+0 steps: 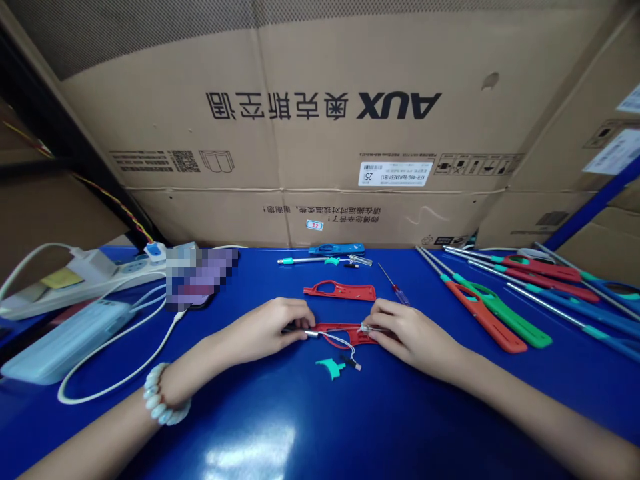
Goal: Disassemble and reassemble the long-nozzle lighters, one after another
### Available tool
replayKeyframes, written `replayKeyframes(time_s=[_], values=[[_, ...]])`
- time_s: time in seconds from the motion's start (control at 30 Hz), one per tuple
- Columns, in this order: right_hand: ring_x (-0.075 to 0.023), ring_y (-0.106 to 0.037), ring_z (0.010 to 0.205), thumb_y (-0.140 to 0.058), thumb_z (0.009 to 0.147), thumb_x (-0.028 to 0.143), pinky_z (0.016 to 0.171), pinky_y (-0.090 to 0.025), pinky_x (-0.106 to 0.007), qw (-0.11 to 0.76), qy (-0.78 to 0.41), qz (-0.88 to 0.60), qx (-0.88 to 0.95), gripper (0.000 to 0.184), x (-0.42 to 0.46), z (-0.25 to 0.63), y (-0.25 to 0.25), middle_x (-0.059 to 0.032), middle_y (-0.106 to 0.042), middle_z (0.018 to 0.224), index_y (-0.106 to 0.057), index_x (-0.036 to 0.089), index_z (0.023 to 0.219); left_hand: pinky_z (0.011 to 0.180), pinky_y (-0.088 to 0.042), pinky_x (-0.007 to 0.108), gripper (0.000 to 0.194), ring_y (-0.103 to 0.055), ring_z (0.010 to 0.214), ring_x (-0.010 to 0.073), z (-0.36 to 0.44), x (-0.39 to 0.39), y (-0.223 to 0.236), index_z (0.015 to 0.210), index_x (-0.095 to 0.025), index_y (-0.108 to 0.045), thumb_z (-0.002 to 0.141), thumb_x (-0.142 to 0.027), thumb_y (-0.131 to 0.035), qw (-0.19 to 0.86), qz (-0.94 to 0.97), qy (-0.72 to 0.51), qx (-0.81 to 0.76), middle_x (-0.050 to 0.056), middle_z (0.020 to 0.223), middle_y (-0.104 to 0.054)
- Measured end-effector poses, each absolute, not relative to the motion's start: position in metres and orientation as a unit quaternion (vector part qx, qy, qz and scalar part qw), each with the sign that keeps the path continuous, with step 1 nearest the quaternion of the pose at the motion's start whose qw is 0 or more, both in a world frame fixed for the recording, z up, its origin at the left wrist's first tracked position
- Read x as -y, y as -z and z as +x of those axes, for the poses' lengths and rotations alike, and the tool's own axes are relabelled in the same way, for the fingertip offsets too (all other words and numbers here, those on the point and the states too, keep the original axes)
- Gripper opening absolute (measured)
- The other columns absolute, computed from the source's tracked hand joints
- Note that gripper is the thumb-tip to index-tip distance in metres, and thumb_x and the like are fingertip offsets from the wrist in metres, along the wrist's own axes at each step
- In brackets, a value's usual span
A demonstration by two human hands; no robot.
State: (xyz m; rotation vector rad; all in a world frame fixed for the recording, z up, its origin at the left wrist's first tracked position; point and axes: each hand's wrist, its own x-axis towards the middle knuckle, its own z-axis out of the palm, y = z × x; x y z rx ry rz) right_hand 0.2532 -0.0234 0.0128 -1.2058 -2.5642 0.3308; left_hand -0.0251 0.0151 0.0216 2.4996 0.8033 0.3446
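A red lighter handle half [336, 335] lies on the blue table between my hands, its hollow inside facing up. My left hand [287, 325] is closed at its left end, pinching a short metal tube [312, 333]. Thin white wires [347, 341] run from there across the handle to a small black part [354, 363]. My right hand [400, 333] is closed on the handle's right end, and its fingers hide part of what they grip. A pale small piece [364, 327] shows at those fingertips. Just below lies a green trigger [330, 368], apart from both hands.
Behind lie another red handle half [345, 291], a screwdriver [399, 292], a blue handle half [337, 249] and a metal rod [305, 261]. Several long lighters [485, 313] are at right. A power bank [70, 340], white cable [120, 397] and phone [210, 277] sit left; cardboard [310, 153] stands behind.
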Motion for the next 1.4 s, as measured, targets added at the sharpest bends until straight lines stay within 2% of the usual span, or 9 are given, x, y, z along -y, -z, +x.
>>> replayKeyframes(time_s=[0.23, 0.37, 0.67, 0.87, 1.0, 1.1, 1.27, 1.4], values=[[-0.0180, -0.061, 0.081, -0.047, 0.093, 0.017, 0.071, -0.051, -0.029, 0.140, -0.107, -0.417, 0.892, 0.019, 0.023, 0.253, -0.012, -0.0073, -0.059, 0.095, -0.066, 0.016, 0.097, 0.073, -0.046, 0.025, 0.010, -0.057, 0.084, 0.0150, -0.022, -0.012, -0.021, 0.092, -0.016, -0.060, 0.091, -0.012, -0.051, 0.194, 0.929, -0.157, -0.272, 0.004, 0.093, -0.060], [-0.0181, -0.061, 0.081, -0.046, 0.094, 0.019, 0.071, -0.051, -0.029, 0.141, -0.105, -0.417, 0.892, 0.021, 0.024, 0.253, -0.012, -0.0076, -0.059, 0.095, -0.066, 0.016, 0.098, 0.073, -0.046, 0.025, 0.011, -0.057, 0.083, 0.0150, -0.020, -0.012, -0.013, 0.091, -0.016, -0.061, 0.091, -0.012, -0.051, 0.161, 0.937, -0.146, -0.274, 0.003, 0.092, -0.058], [-0.0190, -0.060, 0.083, -0.047, 0.093, 0.018, 0.073, -0.051, -0.030, 0.123, -0.103, -0.425, 0.891, 0.019, 0.023, 0.251, -0.011, -0.0081, -0.058, 0.095, -0.066, 0.016, 0.098, 0.066, -0.044, 0.026, 0.022, -0.052, 0.073, 0.0150, -0.016, -0.008, -0.013, 0.085, -0.015, -0.061, 0.097, -0.016, -0.042, -0.017, 0.960, -0.088, -0.266, 0.004, 0.084, -0.055], [-0.0180, -0.060, 0.081, -0.047, 0.094, 0.018, 0.072, -0.051, -0.030, 0.132, -0.093, -0.420, 0.893, 0.019, 0.024, 0.252, -0.011, -0.0075, -0.058, 0.093, -0.066, 0.016, 0.098, 0.067, -0.044, 0.029, 0.017, -0.050, 0.075, 0.0170, -0.015, -0.004, -0.011, 0.089, -0.015, -0.060, 0.096, -0.015, -0.044, -0.092, 0.966, -0.064, -0.233, 0.004, 0.087, -0.054], [-0.0177, -0.060, 0.081, -0.047, 0.093, 0.018, 0.071, -0.051, -0.029, 0.138, -0.086, -0.418, 0.894, 0.019, 0.024, 0.251, -0.012, -0.0076, -0.059, 0.092, -0.066, 0.017, 0.097, 0.073, -0.045, 0.032, 0.016, -0.051, 0.081, 0.0196, -0.015, -0.003, -0.011, 0.088, -0.015, -0.059, 0.095, -0.013, -0.044, -0.100, 0.971, -0.044, -0.210, 0.005, 0.090, -0.056], [-0.0181, -0.061, 0.082, -0.047, 0.093, 0.018, 0.071, -0.051, -0.029, 0.130, -0.066, -0.417, 0.897, 0.019, 0.024, 0.251, -0.011, -0.0080, -0.060, 0.093, -0.066, 0.016, 0.098, 0.071, -0.046, 0.031, 0.020, -0.051, 0.077, 0.0179, -0.013, -0.002, -0.015, 0.086, -0.015, -0.059, 0.096, -0.013, -0.043, -0.080, 0.970, -0.050, -0.223, 0.005, 0.088, -0.055], [-0.0208, -0.057, 0.082, -0.047, 0.093, 0.019, 0.070, -0.049, -0.032, 0.116, 0.035, -0.390, 0.913, 0.021, 0.024, 0.251, -0.008, -0.0089, -0.060, 0.088, -0.067, 0.016, 0.093, 0.068, -0.046, 0.029, 0.025, -0.052, 0.074, 0.0166, -0.003, -0.004, -0.021, 0.079, -0.014, -0.058, 0.097, -0.019, -0.042, -0.018, 0.956, -0.100, -0.274, 0.005, 0.085, -0.054], [-0.0203, -0.054, 0.078, -0.050, 0.092, 0.019, 0.069, -0.048, -0.032, 0.107, 0.073, -0.380, 0.916, 0.018, 0.024, 0.250, -0.007, -0.0080, -0.059, 0.085, -0.067, 0.015, 0.089, 0.069, -0.047, 0.028, 0.020, -0.054, 0.077, 0.0173, 0.008, -0.007, -0.018, 0.087, -0.014, -0.059, 0.096, -0.014, -0.041, 0.005, 0.953, -0.133, -0.273, 0.005, 0.086, -0.056]])
